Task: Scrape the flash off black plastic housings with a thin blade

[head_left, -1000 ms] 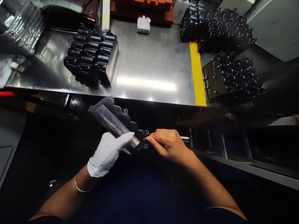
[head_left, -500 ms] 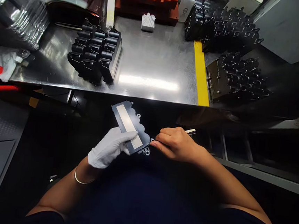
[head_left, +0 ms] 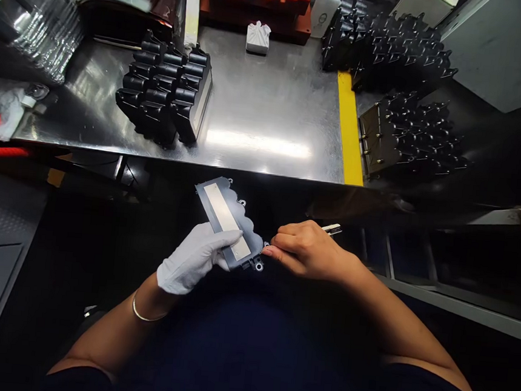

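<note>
My left hand (head_left: 195,257), in a white glove, grips a dark plastic part (head_left: 253,238) with a wavy edge, small ringed lugs and a pale strip (head_left: 223,209) along its face. The thumb lies over the strip's lower end. At the part's lower right corner is my bare right hand (head_left: 307,248), its fingers closed around a slim tool (head_left: 332,229). Only the tool's pale rear end sticks out behind the knuckles, so its kind is hidden. The fingertips of this hand are at the lug on the part's edge.
Beyond the hands runs a metal bench (head_left: 273,99). Black ribbed parts (head_left: 164,90) stand on its left, more black parts (head_left: 411,136) right of a yellow strip (head_left: 350,130). At the back are an orange-red block (head_left: 256,6), a small white packet (head_left: 258,38) and a white bottle (head_left: 325,11).
My left hand and the dark plastic part have shifted very slightly to the right. My right hand stays at the same corner of the part.
</note>
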The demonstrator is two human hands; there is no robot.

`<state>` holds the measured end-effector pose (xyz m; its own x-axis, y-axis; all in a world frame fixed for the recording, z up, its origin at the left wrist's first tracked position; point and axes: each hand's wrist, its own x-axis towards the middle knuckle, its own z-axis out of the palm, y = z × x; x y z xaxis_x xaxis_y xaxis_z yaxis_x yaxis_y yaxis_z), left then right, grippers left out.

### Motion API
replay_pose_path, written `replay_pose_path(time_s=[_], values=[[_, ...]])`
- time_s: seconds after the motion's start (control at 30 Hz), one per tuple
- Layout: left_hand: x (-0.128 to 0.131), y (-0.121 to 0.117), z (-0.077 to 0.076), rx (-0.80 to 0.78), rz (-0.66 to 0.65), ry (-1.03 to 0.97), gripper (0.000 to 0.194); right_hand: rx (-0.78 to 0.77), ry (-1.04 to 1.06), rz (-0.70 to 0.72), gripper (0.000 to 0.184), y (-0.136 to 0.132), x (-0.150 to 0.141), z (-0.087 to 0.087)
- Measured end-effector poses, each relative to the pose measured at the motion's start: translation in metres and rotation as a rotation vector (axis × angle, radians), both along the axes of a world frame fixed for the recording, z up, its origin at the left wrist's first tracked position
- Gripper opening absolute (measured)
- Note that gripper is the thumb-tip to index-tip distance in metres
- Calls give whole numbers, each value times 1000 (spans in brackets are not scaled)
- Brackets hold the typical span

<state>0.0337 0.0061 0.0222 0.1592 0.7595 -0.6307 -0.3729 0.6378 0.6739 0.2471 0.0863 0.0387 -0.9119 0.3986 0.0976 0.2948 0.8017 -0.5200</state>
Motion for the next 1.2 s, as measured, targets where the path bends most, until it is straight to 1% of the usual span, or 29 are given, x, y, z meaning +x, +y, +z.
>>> replay_pose_path(time_s=[0.1, 0.2, 0.33, 0.5, 0.6, 0.67, 0.7, 0.73, 0.77, 0.83, 0.9, 1.0, 1.07, 1.2], values=[[-1, 1, 0, 9, 7, -8, 30, -1, 7, -6, 39, 1, 0, 1], [-2, 2, 1, 10, 18, 4, 28, 51, 30, -18, 40, 0, 0, 0], [-1, 1, 0, 4, 22, 11, 28, 93, 7, -21, 41, 1, 0, -1], [0, 1, 0, -42, 58, -13, 26, 96, 13, 6, 41, 0, 1, -3], [-4, 5, 3, -119, 128, -118, 19, 44, -12, 76, 43, -5, 4, -9], [-9, 8, 7, -158, 240, -192, 12, -6, -30, 148, 44, -9, 7, -14], [-12, 10, 9, -159, 293, -208, 11, -27, -24, 155, 44, -11, 8, -16], [-14, 11, 10, -151, 322, -209, 11, -38, -7, 131, 43, -11, 9, -16], [-15, 12, 11, -139, 318, -201, 11, -36, 17, 81, 43, -12, 9, -15], [-13, 12, 12, -131, 251, -190, 13, 37, 69, -53, 41, -10, 7, -9], [-9, 10, 11, -147, 185, -200, 14, 177, 85, -124, 42, -7, 1, -2], [-4, 8, 8, -148, 163, -196, 14, 380, 63, -81, 56, -4, -8, 6], [-3, 8, 6, -157, 152, -192, 13, 463, 33, -48, 62, -3, -12, 6], [-4, 8, 5, -172, 135, -195, 10, 529, 36, -12, 56, -1, -12, 1]])
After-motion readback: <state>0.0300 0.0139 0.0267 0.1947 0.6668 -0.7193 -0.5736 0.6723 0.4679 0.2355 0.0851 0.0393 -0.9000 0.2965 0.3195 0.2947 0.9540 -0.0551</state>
